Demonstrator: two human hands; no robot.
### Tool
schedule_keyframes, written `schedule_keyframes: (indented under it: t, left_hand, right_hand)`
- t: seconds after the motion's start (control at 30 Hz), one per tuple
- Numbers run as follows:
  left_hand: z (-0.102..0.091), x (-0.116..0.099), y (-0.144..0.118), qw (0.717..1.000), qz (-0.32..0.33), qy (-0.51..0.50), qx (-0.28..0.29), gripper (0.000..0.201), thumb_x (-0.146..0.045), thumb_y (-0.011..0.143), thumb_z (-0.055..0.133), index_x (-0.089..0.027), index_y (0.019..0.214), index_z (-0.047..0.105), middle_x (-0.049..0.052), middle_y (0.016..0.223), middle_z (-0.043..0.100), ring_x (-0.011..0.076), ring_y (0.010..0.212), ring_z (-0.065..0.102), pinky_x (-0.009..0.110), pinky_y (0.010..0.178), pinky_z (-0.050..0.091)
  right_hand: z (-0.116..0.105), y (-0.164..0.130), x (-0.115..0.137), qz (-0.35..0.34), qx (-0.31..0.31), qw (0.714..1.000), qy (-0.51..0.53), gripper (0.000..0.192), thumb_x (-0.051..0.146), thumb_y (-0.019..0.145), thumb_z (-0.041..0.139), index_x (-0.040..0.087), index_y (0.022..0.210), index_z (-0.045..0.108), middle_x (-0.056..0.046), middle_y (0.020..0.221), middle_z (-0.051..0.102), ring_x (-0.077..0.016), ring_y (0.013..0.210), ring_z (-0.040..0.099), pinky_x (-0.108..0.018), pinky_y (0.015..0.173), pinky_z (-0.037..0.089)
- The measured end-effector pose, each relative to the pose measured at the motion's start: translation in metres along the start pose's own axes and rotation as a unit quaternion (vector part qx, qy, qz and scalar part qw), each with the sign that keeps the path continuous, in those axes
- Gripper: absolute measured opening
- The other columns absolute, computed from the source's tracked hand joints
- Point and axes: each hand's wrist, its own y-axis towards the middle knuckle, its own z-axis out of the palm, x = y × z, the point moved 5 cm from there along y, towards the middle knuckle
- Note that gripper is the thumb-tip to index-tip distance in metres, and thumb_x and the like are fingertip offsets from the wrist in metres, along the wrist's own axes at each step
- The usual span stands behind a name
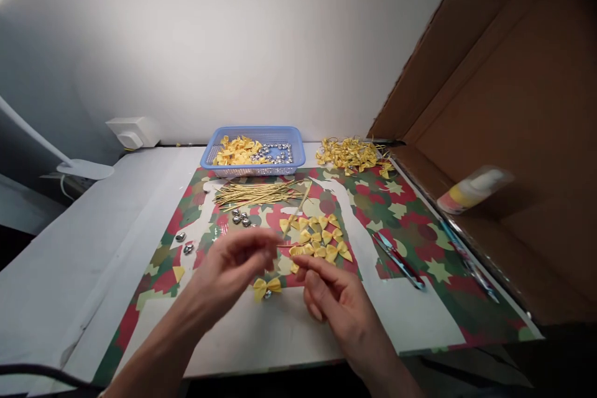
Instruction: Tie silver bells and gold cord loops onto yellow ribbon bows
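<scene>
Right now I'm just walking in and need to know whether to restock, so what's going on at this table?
A person's left hand and right hand pinch a thin gold tie between them, above a yellow bow with a small silver bell. More loose bows lie just beyond, with a bundle of gold ties, a few silver bells and a blue basket of bows and bells behind.

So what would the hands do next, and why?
Probably draw the thin tie tight. The left hand and right hand pinch its two ends between them, above a yellow bow with a small bell under it. More ties and bows lie beyond.
</scene>
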Motion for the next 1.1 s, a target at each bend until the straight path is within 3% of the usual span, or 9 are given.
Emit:
schedule_keyframes:
  t: [0.13,0.27,0.33,0.47,0.7,0.83,0.97,1.03,1.1]
  left_hand:
    - [0.023,0.002,-0.037,0.99,-0.033,-0.106,0.092,0.018,-0.026,0.095,0.064,-0.021,0.084,0.078,0.004,0.077,0.069,0.0182,0.075,0.063,0.028,0.069,0.052]
    - [0.034,0.012,-0.058,0.976,-0.079,-0.153,0.135,0.018,-0.032,0.099,0.064,-0.023,0.093,0.078,0.004,0.084,0.07,0.0188,0.081,0.063,0.029,0.074,0.051]
    - [0.034,0.013,-0.064,0.973,-0.08,-0.16,0.144,0.02,-0.033,0.102,0.061,-0.024,0.096,0.078,0.004,0.087,0.071,0.019,0.082,0.063,0.029,0.076,0.051]
    - [0.033,0.012,-0.072,0.973,-0.069,-0.162,0.15,0.026,-0.033,0.105,0.055,-0.024,0.097,0.077,0.004,0.085,0.072,0.0185,0.079,0.062,0.028,0.075,0.05]
    - [0.031,0.026,-0.078,0.966,-0.117,-0.198,0.121,0.015,-0.034,0.095,0.071,-0.023,0.088,0.079,0.003,0.082,0.07,0.0186,0.076,0.06,0.028,0.071,0.048]
    - [0.029,0.027,-0.072,0.97,-0.107,-0.19,0.108,0.028,-0.04,0.097,0.067,-0.02,0.078,0.076,0.004,0.077,0.067,0.0185,0.074,0.057,0.029,0.07,0.047]
    - [0.021,0.019,-0.065,0.965,-0.118,-0.224,0.067,0.026,-0.037,0.095,0.071,-0.022,0.075,0.078,0.007,0.103,0.067,0.0242,0.113,0.056,0.03,0.095,0.046]
    - [0.017,0.018,-0.063,0.954,-0.144,-0.259,0.045,0.018,-0.033,0.093,0.074,-0.025,0.078,0.081,0.007,0.108,0.069,0.0265,0.13,0.048,0.029,0.101,0.044]
    - [0.017,0.018,-0.061,0.943,-0.163,-0.287,0.036,0.017,-0.032,0.092,0.076,-0.026,0.077,0.082,0.006,0.103,0.07,0.0246,0.122,0.053,0.024,0.089,0.048]
  right_hand:
    - [0.005,0.001,-0.003,0.028,0.005,0.994,0.101,0.046,0.055,0.089,0.076,0.013,0.109,0.072,0.009,0.058,0.035,-0.0056,0.052,0.024,-0.024,0.051,0.018]
    - [0.007,0.004,-0.003,0.02,-0.029,0.993,0.113,0.036,0.049,0.086,0.079,0.015,0.083,0.068,0.009,0.056,0.032,-0.0055,0.05,0.023,-0.024,0.05,0.016]
    - [0.009,0.004,-0.003,0.016,-0.037,0.993,0.115,0.037,0.049,0.085,0.081,0.015,0.08,0.066,0.008,0.059,0.035,-0.0055,0.051,0.025,-0.024,0.05,0.018]
    - [0.014,0.001,-0.005,0.022,-0.042,0.991,0.122,0.034,0.048,0.085,0.08,0.015,0.089,0.07,0.007,0.061,0.039,-0.0063,0.053,0.03,-0.023,0.051,0.021]
    - [0.012,0.002,0.001,0.039,-0.034,0.99,0.134,0.032,0.041,0.086,0.078,0.016,0.105,0.077,0.001,0.066,0.053,-0.0086,0.058,0.037,-0.023,0.053,0.029]
    - [0.006,0.012,0.009,-0.017,-0.06,0.996,0.067,0.028,0.043,0.089,0.076,0.019,0.103,0.079,-0.003,0.08,0.064,-0.0062,0.055,0.04,-0.023,0.051,0.033]
    - [0.007,0.018,0.013,-0.068,-0.067,0.995,-0.015,0.013,0.03,0.092,0.074,0.021,0.097,0.082,0.0,0.073,0.064,-0.008,0.059,0.051,-0.022,0.059,0.044]
    - [0.012,0.016,0.02,-0.15,-0.056,0.979,-0.129,0.019,0.018,0.094,0.069,0.023,0.105,0.083,-0.002,0.081,0.069,-0.0099,0.069,0.06,-0.022,0.067,0.05]
    - [0.019,0.009,0.028,-0.246,-0.04,0.936,-0.247,0.032,0.007,0.094,0.064,0.024,0.114,0.081,-0.003,0.094,0.075,-0.0114,0.081,0.068,-0.021,0.074,0.055]
